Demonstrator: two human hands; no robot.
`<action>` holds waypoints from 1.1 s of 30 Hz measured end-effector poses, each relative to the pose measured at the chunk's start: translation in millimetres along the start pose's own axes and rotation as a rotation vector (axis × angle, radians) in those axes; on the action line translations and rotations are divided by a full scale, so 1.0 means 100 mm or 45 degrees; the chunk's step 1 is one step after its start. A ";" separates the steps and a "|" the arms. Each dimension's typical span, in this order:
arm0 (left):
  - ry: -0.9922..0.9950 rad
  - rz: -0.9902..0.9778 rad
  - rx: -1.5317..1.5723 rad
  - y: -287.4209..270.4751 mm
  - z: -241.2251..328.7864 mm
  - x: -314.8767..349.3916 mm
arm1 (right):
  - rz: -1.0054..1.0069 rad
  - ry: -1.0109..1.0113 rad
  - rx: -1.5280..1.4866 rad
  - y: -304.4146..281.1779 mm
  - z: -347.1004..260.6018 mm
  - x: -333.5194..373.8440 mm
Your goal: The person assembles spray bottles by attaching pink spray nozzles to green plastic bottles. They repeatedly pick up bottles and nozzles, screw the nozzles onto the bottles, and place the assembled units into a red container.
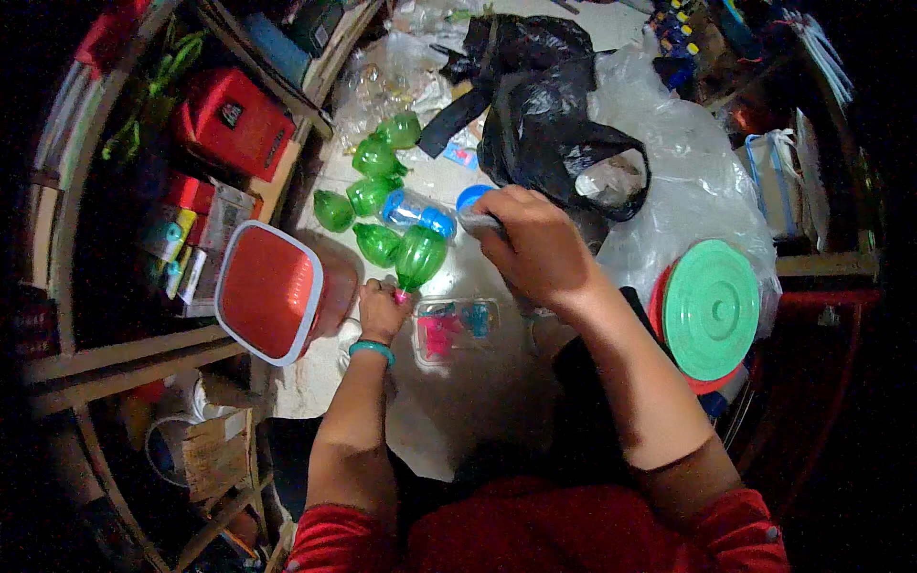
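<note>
My left hand (385, 313) is closed around the pink-capped neck of a green cut bottle top (420, 256), its wide end pointing away from me. My right hand (537, 244) is closed on a clear plastic piece with a round blue end (473, 199), partly hidden by the fingers. Several other green bottle tops (371, 196) lie on the pale floor beyond my left hand. Among them is a clear plastic piece with blue ends (413, 212). Just nearer than the held bottle top sits a shallow clear tray (457, 359) with pink and blue pieces inside.
A red tub with a white rim (313, 329) stands tilted in view at left. A green round lid (712, 310) tops a red container at right. Black plastic bags (535, 115) and a large clear plastic bag (678, 162) lie beyond. Wooden shelves (153, 353) line the left.
</note>
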State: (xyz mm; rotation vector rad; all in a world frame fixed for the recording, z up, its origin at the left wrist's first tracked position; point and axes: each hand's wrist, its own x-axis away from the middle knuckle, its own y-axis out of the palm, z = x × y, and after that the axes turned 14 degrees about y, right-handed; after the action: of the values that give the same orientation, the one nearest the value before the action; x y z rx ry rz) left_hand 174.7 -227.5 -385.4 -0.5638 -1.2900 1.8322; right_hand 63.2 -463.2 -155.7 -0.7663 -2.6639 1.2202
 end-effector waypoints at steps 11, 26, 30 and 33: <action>-0.209 0.134 1.069 -2.13 0.96 -0.01 | 0.301 0.258 -0.594 -0.07 -0.16 -0.20; -0.159 0.216 1.734 -1.93 1.21 0.18 | 0.103 -0.441 -0.334 0.34 -0.69 -0.08; -0.120 0.085 1.712 -2.11 1.31 0.23 | 0.094 -0.377 -0.449 0.34 -0.57 -0.18; -0.137 -0.126 1.751 -2.08 1.29 0.30 | 0.114 -0.073 -0.631 0.40 -0.41 -0.28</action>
State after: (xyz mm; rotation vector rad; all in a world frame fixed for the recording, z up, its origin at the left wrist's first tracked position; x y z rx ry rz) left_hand 137.4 -243.9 -142.2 0.3525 0.0896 2.1546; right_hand 115.9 -427.0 -154.7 -0.9278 -3.0485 0.5963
